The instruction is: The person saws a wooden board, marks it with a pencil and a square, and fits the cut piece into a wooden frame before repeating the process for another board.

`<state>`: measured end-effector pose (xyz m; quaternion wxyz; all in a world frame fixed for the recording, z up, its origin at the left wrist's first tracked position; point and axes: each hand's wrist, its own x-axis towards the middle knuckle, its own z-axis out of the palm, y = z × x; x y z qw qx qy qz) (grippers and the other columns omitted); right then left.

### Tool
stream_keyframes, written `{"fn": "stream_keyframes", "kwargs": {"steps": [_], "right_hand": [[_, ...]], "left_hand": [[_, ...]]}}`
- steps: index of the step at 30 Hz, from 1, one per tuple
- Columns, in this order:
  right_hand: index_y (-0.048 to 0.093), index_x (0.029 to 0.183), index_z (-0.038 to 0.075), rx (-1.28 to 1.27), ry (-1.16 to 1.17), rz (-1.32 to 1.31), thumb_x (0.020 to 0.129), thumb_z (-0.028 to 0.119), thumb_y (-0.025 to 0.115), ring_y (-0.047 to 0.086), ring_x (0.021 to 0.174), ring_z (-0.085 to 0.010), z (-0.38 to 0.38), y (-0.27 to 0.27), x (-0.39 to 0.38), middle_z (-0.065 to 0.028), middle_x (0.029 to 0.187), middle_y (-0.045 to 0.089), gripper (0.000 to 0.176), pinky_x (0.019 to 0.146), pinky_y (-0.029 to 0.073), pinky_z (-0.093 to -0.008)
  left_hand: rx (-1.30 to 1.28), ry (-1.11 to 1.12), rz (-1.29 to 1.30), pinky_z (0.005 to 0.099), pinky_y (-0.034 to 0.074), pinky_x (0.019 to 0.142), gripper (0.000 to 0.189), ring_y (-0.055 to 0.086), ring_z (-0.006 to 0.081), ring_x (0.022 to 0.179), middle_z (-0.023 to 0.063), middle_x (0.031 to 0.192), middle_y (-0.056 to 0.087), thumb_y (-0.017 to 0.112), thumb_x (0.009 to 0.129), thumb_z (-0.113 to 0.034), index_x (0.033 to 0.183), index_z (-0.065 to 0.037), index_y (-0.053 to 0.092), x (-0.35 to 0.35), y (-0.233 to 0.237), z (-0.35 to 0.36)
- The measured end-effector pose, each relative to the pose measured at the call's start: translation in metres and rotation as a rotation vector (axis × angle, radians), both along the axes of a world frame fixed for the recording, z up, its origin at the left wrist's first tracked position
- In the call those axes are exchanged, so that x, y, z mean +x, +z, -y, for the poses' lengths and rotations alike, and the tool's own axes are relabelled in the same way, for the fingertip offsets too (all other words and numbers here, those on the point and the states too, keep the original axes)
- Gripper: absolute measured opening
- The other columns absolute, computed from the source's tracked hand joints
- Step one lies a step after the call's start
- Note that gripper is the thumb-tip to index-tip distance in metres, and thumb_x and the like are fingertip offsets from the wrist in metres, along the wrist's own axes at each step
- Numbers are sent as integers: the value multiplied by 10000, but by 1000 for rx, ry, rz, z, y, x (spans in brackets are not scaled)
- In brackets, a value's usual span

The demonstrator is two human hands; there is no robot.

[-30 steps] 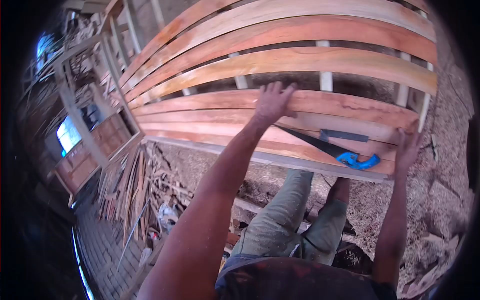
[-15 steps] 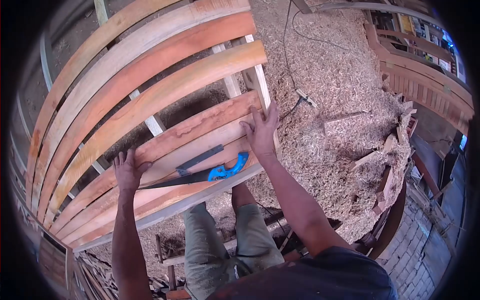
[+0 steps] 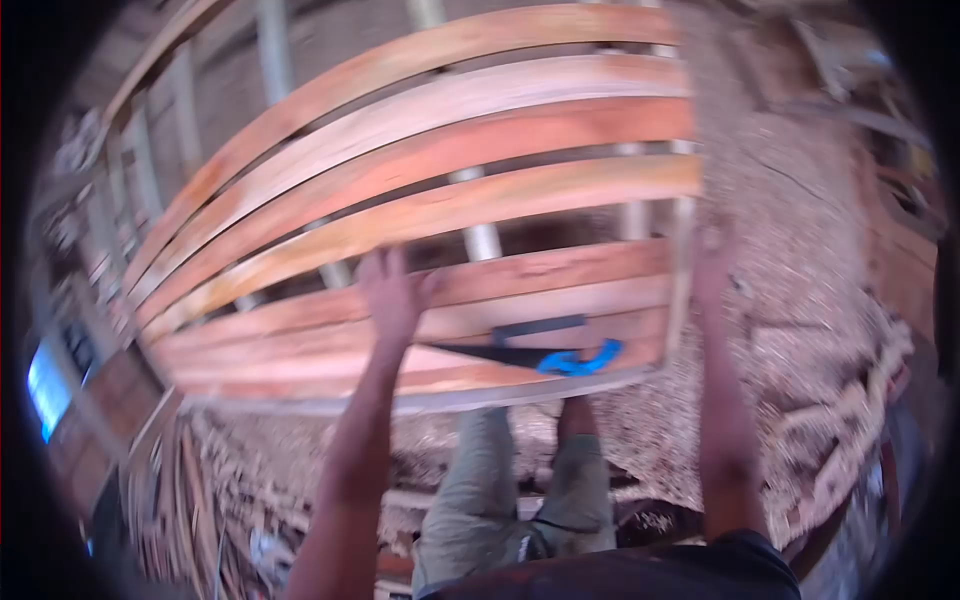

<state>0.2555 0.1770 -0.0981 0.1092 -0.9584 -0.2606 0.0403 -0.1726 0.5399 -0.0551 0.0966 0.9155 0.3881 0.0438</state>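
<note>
Long wooden planks (image 3: 560, 274) lie side by side across a timber frame. My left hand (image 3: 393, 298) rests on the upper plank of the near group, fingers apart and reaching over its far edge. At the planks' right end, my right hand (image 3: 712, 262) is beside the pale end rail (image 3: 682, 290); motion smears its fingers. Between the hands, a handsaw (image 3: 580, 360) with a blue handle lies on the near planks, its dark blade pointing left. Just above the saw is a flat dark strip (image 3: 540, 328), like a try square.
More planks (image 3: 450, 205) run across the far side with gaps between them, pale crosspieces (image 3: 480, 240) showing below. Wood shavings (image 3: 790, 270) cover the ground at right. Scrap strips (image 3: 190, 490) are heaped at lower left, and timber pieces (image 3: 900, 240) stand at far right.
The view has swung left, so the planks and saw appear farther right. My right hand has come off the plank faces to the end rail; my left hand stays on the near planks.
</note>
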Motion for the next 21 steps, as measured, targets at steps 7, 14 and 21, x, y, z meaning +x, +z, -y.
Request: {"fn": "stream_keyframes", "kwargs": {"steps": [7,14,21], "right_hand": [[329,1640,-48,382,-160,-759,1007,404,736,528,1414,-327,-119,26,57,-275,1560,508,878,1154,442,-420],[410,1566,-126,435,-151,-729,997,289,757,473,1464,-318,-80,22,21,-256,1559,509,785,1224,353,-396],[405,1574,-121,426,-173,-776,1000,281,753,494,1443,-305,-58,17,16,-239,1560,514,783,1222,354,-389]], "left_hand": [[35,128,-408,634,382,1161,1004,401,448,1471,223,1575,419,922,748,-404,1590,-200,413,-32,8,-111],[-99,63,-437,582,459,1098,935,462,448,1409,179,1474,491,934,701,-301,1520,-218,492,-55,13,-96],[-158,64,-394,554,478,1100,894,471,458,1392,163,1418,520,957,684,-360,1471,-237,552,-60,22,-85]]}}
